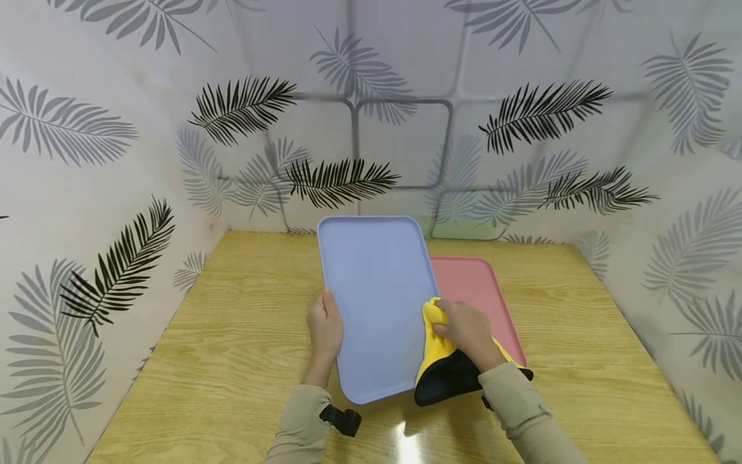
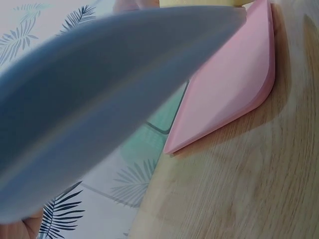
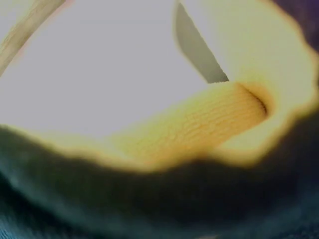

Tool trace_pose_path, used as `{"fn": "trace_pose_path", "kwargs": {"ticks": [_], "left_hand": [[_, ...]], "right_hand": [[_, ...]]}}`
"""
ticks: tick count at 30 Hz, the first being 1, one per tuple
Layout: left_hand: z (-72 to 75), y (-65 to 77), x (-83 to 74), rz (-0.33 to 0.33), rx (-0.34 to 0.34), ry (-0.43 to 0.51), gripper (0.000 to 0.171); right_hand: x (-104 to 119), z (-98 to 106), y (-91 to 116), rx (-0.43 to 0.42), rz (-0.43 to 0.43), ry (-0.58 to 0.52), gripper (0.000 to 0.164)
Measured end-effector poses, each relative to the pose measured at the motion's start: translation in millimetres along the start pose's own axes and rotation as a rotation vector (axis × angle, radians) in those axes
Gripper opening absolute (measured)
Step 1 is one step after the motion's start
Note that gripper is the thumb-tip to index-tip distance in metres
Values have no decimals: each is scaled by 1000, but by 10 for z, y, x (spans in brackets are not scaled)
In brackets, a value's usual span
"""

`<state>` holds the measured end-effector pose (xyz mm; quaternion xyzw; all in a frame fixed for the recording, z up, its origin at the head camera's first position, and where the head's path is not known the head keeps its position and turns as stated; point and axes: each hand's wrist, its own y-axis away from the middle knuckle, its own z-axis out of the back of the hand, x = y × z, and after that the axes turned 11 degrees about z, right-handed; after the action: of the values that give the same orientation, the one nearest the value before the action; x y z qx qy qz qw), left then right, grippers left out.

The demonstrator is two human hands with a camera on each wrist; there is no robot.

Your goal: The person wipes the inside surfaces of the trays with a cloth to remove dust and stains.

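A light blue rectangular tray (image 1: 377, 290) is held up at a tilt over the table. My left hand (image 1: 326, 325) grips its left edge, the thumb lying along the rim. At the tray's right edge, my right hand (image 1: 466, 328) pinches a yellow cloth (image 1: 436, 348) with a black underside, which drapes down past the tray's lower right corner. Yellow folds of the cloth (image 3: 199, 119) fill much of the right wrist view. In the left wrist view, the blue tray (image 2: 99, 89) slants across, its underside in shadow.
Behind the blue tray and the right hand, a pink tray (image 1: 472, 290) lies on the wooden table (image 1: 243, 361), partly covered from view. Leaf-patterned fabric walls (image 1: 394, 142) enclose the table at the back and both sides.
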<state>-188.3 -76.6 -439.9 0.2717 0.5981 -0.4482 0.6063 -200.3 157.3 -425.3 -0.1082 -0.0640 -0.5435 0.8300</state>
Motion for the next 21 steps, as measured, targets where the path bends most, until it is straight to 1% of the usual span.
{"fn": "trace_pose_path", "kwargs": {"ticks": [6, 10, 13, 16, 21], "left_hand": [[0, -5, 0, -11, -2, -3, 37], [-14, -6, -10, 0, -1, -1, 37], [-31, -1, -28, 9, -1, -1, 36], [-52, 8, -36, 3, 0, 0, 36], [-80, 25, -40, -6, 0, 2, 35]], "right_hand": [[-9, -20, 14, -1, 14, -5, 43], [27, -29, 25, -18, 27, -2, 44], [99, -40, 26, -29, 45, 12, 43], [190, -56, 30, -45, 82, 28, 41], [353, -66, 29, -87, 150, 24, 39]]}}
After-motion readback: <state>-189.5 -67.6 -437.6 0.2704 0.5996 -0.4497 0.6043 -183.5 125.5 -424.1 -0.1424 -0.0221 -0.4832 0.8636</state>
